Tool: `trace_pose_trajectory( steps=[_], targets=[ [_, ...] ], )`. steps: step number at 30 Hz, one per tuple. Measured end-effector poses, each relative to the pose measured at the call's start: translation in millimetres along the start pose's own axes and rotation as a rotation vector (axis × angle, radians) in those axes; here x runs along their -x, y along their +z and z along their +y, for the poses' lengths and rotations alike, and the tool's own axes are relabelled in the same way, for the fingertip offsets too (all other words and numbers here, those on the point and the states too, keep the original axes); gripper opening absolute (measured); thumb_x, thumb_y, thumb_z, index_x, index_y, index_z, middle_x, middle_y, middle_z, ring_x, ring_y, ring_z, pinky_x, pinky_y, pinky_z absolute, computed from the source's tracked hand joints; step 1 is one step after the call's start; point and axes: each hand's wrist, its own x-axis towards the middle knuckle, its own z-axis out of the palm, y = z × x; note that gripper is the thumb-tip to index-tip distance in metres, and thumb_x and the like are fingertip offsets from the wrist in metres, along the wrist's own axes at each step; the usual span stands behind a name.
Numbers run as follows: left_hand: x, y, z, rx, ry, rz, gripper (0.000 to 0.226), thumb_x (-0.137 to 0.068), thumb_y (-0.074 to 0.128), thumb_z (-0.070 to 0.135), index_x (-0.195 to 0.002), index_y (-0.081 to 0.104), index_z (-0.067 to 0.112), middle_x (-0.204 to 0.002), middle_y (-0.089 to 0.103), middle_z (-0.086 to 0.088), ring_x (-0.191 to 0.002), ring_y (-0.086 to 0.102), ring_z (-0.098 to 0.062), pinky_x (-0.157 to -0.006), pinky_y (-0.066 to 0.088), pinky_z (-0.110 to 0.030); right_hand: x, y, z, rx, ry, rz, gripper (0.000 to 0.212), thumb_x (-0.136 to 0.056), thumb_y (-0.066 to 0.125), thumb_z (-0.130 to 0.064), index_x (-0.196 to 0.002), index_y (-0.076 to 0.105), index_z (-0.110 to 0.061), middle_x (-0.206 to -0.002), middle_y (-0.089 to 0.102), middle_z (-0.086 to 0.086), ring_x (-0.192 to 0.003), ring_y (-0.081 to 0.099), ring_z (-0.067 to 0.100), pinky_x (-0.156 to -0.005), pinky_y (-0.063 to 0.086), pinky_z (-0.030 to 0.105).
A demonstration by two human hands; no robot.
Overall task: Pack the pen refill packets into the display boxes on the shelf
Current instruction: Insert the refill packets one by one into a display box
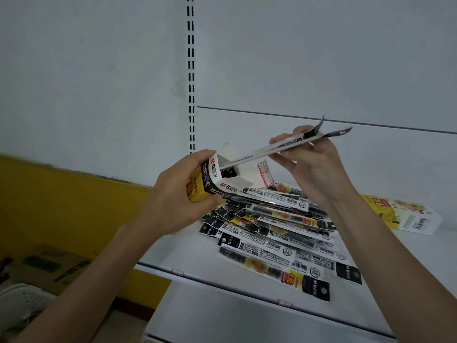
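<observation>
We are gripping a small display box in our left hand, fingers and thumb curled round its body, with its open mouth tilted up and to the right. Our right hand is pinching a thin bundle of refill packets near the hanging tabs, and the bundle's lower end is sitting in the box's mouth. Open flaps are standing round that mouth, one with a red-bordered sticker just beside the bundle. Beneath our hands a loose pile of packets is lying fanned out on the white shelf. A flattened yellow box is lying to the right, beyond our right forearm. Behind, a white back panel and a slotted upright are rising. A yellow wall, a cardboard carton and a white basket are showing at lower left.
</observation>
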Motion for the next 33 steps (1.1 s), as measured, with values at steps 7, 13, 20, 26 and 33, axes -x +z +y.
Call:
trace_pose_trajectory(
  steps=[7,13,20,26,33],
  targets=[
    [2.5,3.8,-1.4,0.015,0.072,0.004,0.065,-0.066,0.068,0.038,-0.125,0.043,0.029,-0.109,0.056,0.010,-0.101,0.049,0.008,-0.080,0.037,-0.002,-7.8,-4.2,-3.6,0.198,0.047,0.074,0.035,-0.077,0.050,0.020,-0.070,0.050,-0.014,-0.067,0.067,0.000,-0.078,0.065,0.016,-0.066,0.053,0.028],
    [1.2,11.1,-1.3,0.020,0.086,-0.028,0.065,-0.065,0.063,0.046,-0.126,0.045,0.030,-0.105,0.055,0.012,-0.098,0.051,0.001,-0.077,0.045,-0.010,1.7,16.1,8.9,0.531,-0.068,-0.142,0.027,-0.063,0.068,0.008,-0.059,0.057,-0.016,-0.071,0.065,-0.002,-0.075,0.064,0.005,-0.074,0.052,0.020],
    [0.2,9.9,-2.8,-0.040,0.053,0.023,0.066,-0.066,0.070,0.035,-0.125,0.042,0.031,-0.105,0.050,0.017,-0.099,0.044,0.015,-0.078,0.036,0.000,8.4,1.9,5.8,0.639,0.000,-0.145,0.053,-0.071,0.064,0.012,-0.111,0.056,-0.022,-0.106,0.059,0.003,-0.077,0.058,0.009,-0.071,0.049,0.025],
    [2.1,15.3,0.0,-0.058,0.069,-0.015,0.069,-0.065,0.071,0.034,-0.128,0.045,0.024,-0.107,0.051,0.014,-0.096,0.047,0.009,-0.077,0.040,-0.005,18.7,13.2,15.8,0.671,-0.143,-0.122,0.012,-0.077,0.069,-0.007,-0.088,0.069,-0.012,-0.091,0.066,0.001,-0.082,0.064,0.015,-0.075,0.055,0.028],
    [4.6,16.8,0.2,-0.078,0.075,-0.044,0.068,-0.067,0.069,0.035,-0.130,0.044,0.023,-0.109,0.051,0.012,-0.097,0.046,0.002,-0.078,0.039,-0.011,26.5,2.3,15.8,0.930,-0.043,-0.089,0.016,-0.086,0.063,-0.021,-0.099,0.070,-0.028,-0.104,0.069,-0.012,-0.094,0.064,0.007,-0.081,0.052,0.020]
  ],
)
